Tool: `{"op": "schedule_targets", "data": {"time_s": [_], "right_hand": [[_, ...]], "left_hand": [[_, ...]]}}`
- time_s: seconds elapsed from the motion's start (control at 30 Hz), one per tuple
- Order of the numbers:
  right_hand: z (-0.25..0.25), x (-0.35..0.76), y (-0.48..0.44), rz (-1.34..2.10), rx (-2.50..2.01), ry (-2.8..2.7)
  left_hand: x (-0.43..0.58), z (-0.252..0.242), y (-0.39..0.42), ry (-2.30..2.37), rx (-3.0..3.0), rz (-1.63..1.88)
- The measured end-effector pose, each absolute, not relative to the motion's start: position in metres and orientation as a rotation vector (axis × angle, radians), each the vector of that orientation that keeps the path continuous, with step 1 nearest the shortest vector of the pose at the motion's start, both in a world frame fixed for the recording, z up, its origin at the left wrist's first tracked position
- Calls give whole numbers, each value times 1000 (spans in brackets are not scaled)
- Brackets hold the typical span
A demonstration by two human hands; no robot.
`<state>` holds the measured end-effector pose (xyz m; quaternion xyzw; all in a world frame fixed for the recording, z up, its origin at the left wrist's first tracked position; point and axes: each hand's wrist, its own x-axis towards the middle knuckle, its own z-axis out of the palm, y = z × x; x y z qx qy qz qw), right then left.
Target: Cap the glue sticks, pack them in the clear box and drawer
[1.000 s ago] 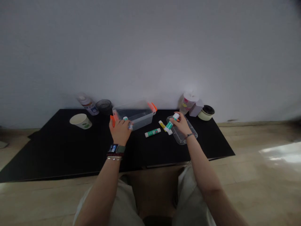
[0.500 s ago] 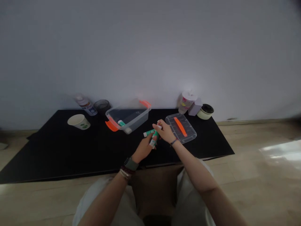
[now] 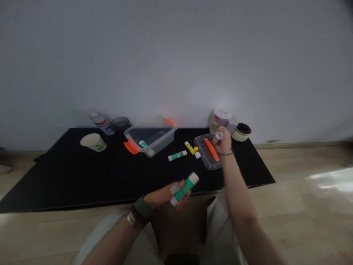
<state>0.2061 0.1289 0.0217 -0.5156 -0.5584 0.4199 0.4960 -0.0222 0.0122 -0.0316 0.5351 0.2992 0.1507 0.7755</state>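
My left hand (image 3: 162, 195), low at the table's front edge, is closed around a green and white glue stick (image 3: 185, 187) tilted up to the right. A small pale piece (image 3: 174, 188) shows by its fingers. Over the clear lid (image 3: 203, 151) with its orange handle, my right hand (image 3: 226, 141) grips a small white round-ended piece, perhaps a cap (image 3: 219, 135). Between the hands lie another green glue stick (image 3: 177, 155), a yellow and white stick (image 3: 189, 147), a small yellow piece (image 3: 196, 149) and a small white piece (image 3: 198, 155).
A clear box (image 3: 162, 142) with orange latches has a green and white stick (image 3: 146, 148) in it. To the left are a paper cup (image 3: 93, 142), a dark cup (image 3: 120, 125) and a bottle (image 3: 102, 123). A lidded cup (image 3: 217, 121) and cream pot (image 3: 240, 136) stand right.
My hands have separated: the left came down nearer with a glue stick, the right moved right over the lid with the white piece. The green stick and yellow pieces on the table are now uncovered.
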Motion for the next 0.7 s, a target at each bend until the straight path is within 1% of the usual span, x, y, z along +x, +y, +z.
{"op": "schedule_targets", "data": {"time_s": [0.07,0.2,0.27,0.4,0.53,0.63,0.7], "right_hand": [[16,223,135,943,-1317,-1332],[-16,215,132,853,-1809,-1863],[-30,202,130,853,-1957,-2065],[-37,187,130,716,-2021,-2106],[-28,184,132,543,-1866,-1918],[-22,182,129,492,-1747,-1866],[-22,181,127,499,-1774,-1916]], "left_hand": [[-21,-39,10,828,1398,231],[-17,-50,34,1587,2053,23],[-17,-52,50,1775,2232,-59],[-19,-60,71,1831,2368,30],[-21,-73,84,1887,2360,55],[-22,-80,91,1943,2362,77],[-23,-82,94,1981,2387,134]]}}
